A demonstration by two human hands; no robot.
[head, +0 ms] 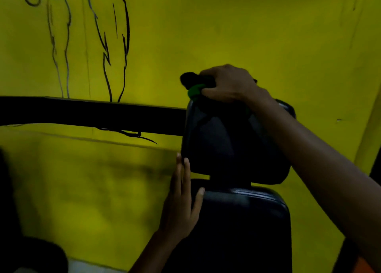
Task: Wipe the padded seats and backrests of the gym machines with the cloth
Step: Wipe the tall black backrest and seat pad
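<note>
Black padding fills the head view: an upper headrest pad sits just above the lower backrest, a narrow gap between them. The right hand curls over the headrest's top edge, gripping a green cloth bunched under its fingers. The left hand lies with straight fingers flat against the pads' left side, thumb on the backrest. A black bar runs off to the left, crossing the yellow wall with its black line drawing.

green cloth atop black headrest pad
</note>
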